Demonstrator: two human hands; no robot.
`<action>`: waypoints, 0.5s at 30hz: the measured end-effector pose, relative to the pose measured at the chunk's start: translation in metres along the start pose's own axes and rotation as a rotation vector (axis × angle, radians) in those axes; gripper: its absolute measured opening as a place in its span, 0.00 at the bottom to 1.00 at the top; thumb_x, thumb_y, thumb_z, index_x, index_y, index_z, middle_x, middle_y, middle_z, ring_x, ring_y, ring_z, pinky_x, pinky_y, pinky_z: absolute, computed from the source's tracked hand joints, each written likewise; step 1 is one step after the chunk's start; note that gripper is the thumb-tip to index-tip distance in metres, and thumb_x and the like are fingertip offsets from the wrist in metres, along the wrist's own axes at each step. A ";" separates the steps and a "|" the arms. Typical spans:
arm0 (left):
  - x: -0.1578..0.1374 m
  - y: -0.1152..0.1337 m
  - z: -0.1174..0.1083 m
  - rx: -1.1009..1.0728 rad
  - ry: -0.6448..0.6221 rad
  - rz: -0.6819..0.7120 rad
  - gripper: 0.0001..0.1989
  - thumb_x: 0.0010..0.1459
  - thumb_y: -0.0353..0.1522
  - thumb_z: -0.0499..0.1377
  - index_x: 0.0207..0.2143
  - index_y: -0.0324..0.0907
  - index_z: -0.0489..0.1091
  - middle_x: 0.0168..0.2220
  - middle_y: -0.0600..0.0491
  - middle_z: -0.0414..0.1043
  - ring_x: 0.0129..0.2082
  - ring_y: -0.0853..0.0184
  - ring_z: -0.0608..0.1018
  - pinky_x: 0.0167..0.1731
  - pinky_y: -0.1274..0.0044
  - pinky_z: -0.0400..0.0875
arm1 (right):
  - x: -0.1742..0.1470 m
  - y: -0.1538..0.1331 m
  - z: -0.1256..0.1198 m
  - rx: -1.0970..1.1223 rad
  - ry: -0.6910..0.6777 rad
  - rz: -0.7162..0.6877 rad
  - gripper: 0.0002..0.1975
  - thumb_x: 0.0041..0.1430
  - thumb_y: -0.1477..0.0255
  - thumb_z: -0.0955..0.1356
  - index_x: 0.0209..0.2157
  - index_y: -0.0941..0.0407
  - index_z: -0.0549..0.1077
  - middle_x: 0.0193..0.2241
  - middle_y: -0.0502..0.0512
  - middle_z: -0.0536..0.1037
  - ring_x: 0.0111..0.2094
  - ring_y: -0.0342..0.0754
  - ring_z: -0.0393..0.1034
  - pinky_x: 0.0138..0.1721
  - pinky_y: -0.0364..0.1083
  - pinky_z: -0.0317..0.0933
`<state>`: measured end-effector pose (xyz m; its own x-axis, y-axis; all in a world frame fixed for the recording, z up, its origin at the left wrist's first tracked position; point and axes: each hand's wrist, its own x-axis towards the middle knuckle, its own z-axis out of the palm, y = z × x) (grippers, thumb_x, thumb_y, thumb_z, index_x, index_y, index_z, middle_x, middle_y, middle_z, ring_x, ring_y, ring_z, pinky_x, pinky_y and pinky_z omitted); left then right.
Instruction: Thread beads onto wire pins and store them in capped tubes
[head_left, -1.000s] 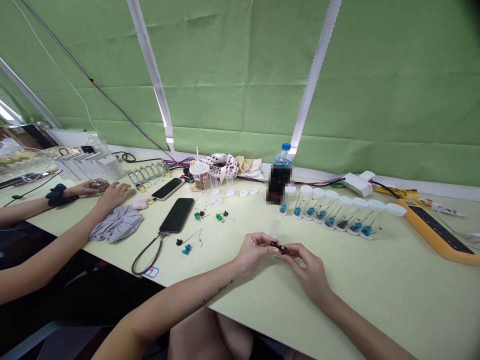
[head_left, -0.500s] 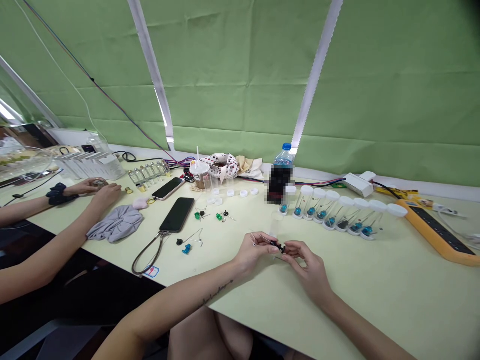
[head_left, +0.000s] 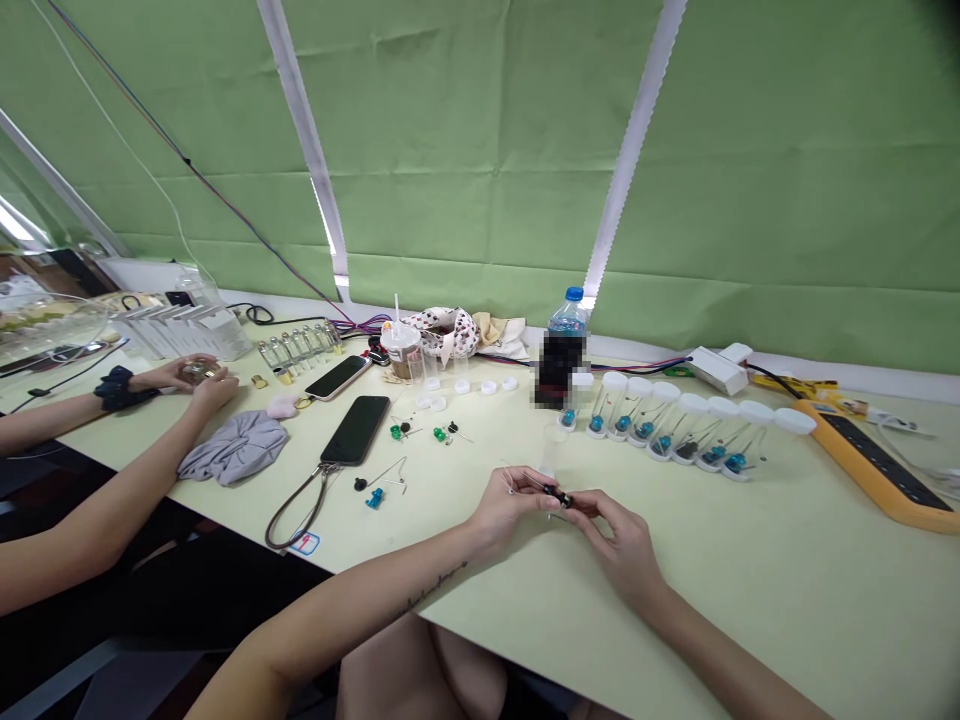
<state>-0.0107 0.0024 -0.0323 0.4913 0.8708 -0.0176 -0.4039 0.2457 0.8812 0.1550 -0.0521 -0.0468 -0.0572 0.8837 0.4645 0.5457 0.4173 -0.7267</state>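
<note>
Between my two hands is a small black part with thin metal wires (head_left: 557,496). My left hand (head_left: 514,505) pinches its left end, and a bent wire sticks out past the fingers. The fingertips of my right hand (head_left: 607,525) close on its right end. Just behind them a clear tube (head_left: 551,450) rests on the table. To the left lie a blue part (head_left: 374,498), a black part with bent wire (head_left: 361,484), and green parts (head_left: 440,434) with black pieces. At the right, several white-capped clear tubes (head_left: 661,425) stand in a slanting row, most with blue parts and wires inside.
A dark phone (head_left: 355,430) with a strap lies left of my arm. A bottle (head_left: 574,318), a cup with a straw (head_left: 401,350) and white caps (head_left: 488,387) are farther back. An orange power strip (head_left: 874,470) sits right. Another person's hands (head_left: 199,380) work at far left.
The right end of the black part has come closer to my left fingers, and my right hand has shifted slightly left with it. The other person's hands have moved slightly.
</note>
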 end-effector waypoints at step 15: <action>0.001 0.000 -0.001 0.003 0.016 0.012 0.14 0.37 0.27 0.69 0.30 0.34 0.74 0.30 0.48 0.75 0.31 0.67 0.76 0.37 0.73 0.68 | 0.000 0.003 0.002 0.025 0.034 -0.018 0.10 0.60 0.66 0.64 0.42 0.54 0.67 0.33 0.53 0.77 0.33 0.47 0.73 0.36 0.45 0.68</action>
<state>-0.0112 0.0040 -0.0325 0.4740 0.8804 -0.0144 -0.4076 0.2339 0.8827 0.1547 -0.0505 -0.0505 -0.0383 0.8684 0.4944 0.5235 0.4389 -0.7303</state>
